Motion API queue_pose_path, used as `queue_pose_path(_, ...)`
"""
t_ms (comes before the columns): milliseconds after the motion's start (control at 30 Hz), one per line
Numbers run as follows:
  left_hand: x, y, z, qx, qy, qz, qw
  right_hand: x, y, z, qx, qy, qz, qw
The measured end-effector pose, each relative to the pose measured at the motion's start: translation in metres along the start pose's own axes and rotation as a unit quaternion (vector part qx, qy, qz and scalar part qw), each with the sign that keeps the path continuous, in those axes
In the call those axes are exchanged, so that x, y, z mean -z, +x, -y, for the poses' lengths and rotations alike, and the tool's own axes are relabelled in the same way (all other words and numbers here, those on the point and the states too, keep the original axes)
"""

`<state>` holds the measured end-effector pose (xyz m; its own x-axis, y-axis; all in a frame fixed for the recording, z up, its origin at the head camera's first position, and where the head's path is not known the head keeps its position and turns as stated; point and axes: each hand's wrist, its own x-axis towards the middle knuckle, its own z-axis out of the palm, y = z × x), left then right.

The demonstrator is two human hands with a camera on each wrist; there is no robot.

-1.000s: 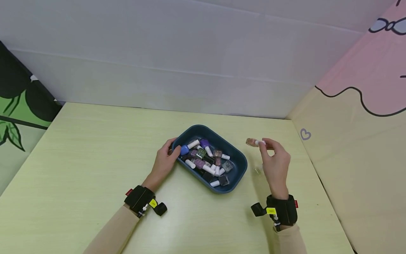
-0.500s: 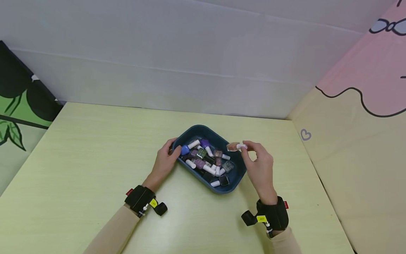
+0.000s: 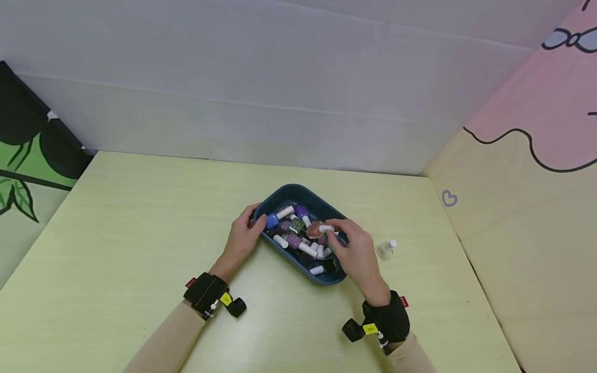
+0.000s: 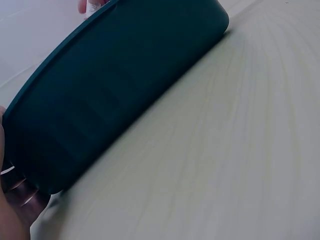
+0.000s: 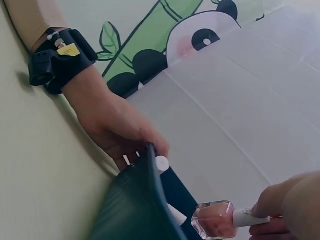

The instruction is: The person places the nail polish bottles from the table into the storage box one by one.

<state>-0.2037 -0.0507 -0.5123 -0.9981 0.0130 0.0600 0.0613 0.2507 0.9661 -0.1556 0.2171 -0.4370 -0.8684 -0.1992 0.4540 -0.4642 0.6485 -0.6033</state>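
Note:
A dark blue plastic basin [image 3: 291, 190] sits on the table with several nail polish bottles jumbled inside: blue, purple, green, glittery and black ones, mostly white-capped. My left hand [image 3: 240, 235] grips the basin's left end, thumb over the rim and fingers around the outside. Over the basin, my right hand [image 3: 356, 254] pinches the white cap of a pinkish-brown nail polish bottle [image 5: 216, 220] between thumb and fingers. That bottle points left, its glass end overlapping the pile in the head view. To the right, a clear nail polish bottle [image 3: 385, 250] with a white cap stands on the table.
The pale wood-look table [image 3: 140, 248] ends at a white wall sheet [image 3: 261, 103] behind. A cream and pink panel [image 3: 527, 217] borders the right side, and a panel with green and black drawings [image 3: 42, 134] is at the left.
My right hand has moved left, carrying the pinkish-brown bottle from beside the basin to over the pile. The clear bottle on the table has come into plain view. My left hand stays put.

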Motion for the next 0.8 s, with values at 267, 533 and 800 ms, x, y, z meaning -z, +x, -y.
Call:
queue_pose_path(267,0.0,0.0,0.001,0.005,-0.003,-0.002,1.0,-0.01,-0.002,-0.001,-0.009,-0.006,0.035,0.9993)
queue_pose_path(533,0.0,0.0,0.001,0.002,-0.006,-0.005,1.0,-0.012,-0.001,-0.003,-0.02,-0.007,0.05,0.9985)
queue_pose_path(800,0.0,0.001,0.002,0.0,0.0,-0.003,1.0,-0.009,-0.001,-0.002,-0.033,-0.029,0.078,0.996)
